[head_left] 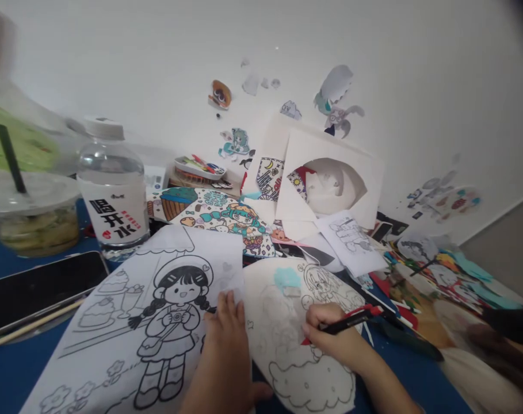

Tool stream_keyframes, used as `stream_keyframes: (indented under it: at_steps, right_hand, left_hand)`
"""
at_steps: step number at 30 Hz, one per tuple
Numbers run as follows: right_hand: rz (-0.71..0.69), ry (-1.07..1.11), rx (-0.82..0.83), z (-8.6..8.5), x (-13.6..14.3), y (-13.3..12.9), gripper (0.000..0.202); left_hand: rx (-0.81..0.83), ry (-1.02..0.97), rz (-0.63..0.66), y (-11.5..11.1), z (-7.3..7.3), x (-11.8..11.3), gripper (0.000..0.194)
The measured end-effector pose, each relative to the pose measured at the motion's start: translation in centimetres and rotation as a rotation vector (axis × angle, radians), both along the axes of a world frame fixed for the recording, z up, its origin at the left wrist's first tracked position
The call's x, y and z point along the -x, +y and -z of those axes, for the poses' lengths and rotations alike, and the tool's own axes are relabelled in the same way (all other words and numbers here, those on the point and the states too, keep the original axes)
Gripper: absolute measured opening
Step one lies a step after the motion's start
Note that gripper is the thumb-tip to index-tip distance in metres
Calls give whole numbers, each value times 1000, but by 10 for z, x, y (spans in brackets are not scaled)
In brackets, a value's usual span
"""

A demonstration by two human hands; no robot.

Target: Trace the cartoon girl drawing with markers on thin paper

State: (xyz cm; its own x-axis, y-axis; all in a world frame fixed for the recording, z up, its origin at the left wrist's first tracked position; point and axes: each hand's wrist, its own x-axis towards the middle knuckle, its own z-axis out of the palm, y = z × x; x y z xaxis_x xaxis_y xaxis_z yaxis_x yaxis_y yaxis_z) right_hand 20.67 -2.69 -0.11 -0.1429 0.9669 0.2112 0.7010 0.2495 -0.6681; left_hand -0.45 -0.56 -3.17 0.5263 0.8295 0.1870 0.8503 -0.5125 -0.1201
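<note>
Colouring: right hand (330,333) gripping one marker (351,321) (left hand (226,328) flat) over two sheets (287,322)

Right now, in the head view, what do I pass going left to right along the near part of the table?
Phone → chopstick → girl colouring sheet → left hand, flat on the paper → half-coloured cutout → right hand, holding a red and black pen.

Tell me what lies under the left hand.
The left hand rests flat on the colouring sheet of a girl with a camera, beside the sheet the right hand colours with a red pen. The hand hides the print beneath.
</note>
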Motion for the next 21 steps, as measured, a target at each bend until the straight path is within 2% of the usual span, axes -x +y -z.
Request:
stream_keyframes:
  at_steps: [3, 8, 13, 17, 21]
  right_hand:
    - [-16, -45, -44, 0, -2, 1, 36]
    - [-33, -23, -6, 2, -4, 2, 32]
    - [-40, -24, 4, 2, -3, 2, 30]
    - [-35, 19, 28, 1, -2, 3, 31]
    - [-30, 57, 53, 1, -3, 3, 31]
  left_hand:
    - [43, 73, -58, -1, 0, -4, 114]
    - [28, 156, -102, 0, 8, -9, 109]
    - [51, 192, -70, 0, 0, -6, 100]
    - [-74, 112, -13, 0, -9, -2, 94]
    - [-181, 125, 52, 0, -11, 1, 94]
